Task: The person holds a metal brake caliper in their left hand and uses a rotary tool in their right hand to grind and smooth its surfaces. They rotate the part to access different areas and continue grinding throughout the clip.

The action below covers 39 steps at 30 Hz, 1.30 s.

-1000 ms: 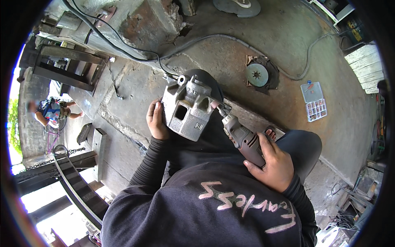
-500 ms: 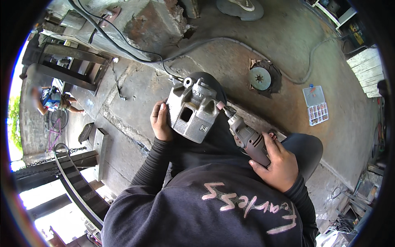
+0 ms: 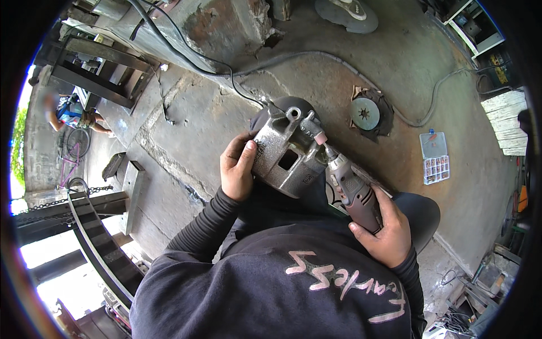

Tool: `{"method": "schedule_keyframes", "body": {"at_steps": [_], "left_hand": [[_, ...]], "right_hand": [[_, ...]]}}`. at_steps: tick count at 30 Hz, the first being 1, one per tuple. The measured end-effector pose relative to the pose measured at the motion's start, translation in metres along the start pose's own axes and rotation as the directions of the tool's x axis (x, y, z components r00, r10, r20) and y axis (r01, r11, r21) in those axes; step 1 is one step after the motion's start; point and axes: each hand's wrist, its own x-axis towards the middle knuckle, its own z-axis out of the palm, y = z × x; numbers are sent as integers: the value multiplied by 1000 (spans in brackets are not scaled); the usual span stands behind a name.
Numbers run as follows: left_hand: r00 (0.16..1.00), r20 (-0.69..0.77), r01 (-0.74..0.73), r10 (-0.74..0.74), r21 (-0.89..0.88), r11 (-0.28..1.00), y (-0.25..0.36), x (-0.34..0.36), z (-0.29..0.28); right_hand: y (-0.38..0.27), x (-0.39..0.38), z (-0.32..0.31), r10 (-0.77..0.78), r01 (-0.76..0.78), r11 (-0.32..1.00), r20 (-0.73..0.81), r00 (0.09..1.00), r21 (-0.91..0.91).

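The left hand grips a grey cast-metal part from its left side, fingers wrapped around the edge and the thumb pressed against its face. The part sits tilted on the person's raised knee, which is covered in dark cloth, just in front of the chest. It has a square opening in its lower middle and a round lug at the top.

The right hand is closed around the body of a small handheld grinder, fingers curled over the back of the tool. The grinder points up and to the left, and its small pink stone tip touches the upper right edge of the metal part.

On the concrete floor beyond the knee lies a round grinding disc, well apart from the hands. To its right is a small clear plastic box with compartments. A black cable and a grey cable run across the floor.
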Motion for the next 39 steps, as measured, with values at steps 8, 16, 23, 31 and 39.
{"method": "schedule_keyframes", "body": {"at_steps": [8,16,23,31,39], "left_hand": [[947,193,278,-257,-90,956,15,-14,-11],[795,472,465,-381,-71,883,12,35,-42],[556,718,448,-418,164,879,21,84,-27],[801,484,389,-352,25,921,28,35,9],[992,70,118,-104,-240,964,-1,-20,33]], "right_hand": [[22,1,15,148,-134,889,2,989,437],[46,47,50,86,-57,216,39,995,975],[31,74,64,50,76,-31,-74,996,997],[20,88,50,68,191,-103,-185,980,976],[17,103,14,106,48,207,-71,992,977]]}}
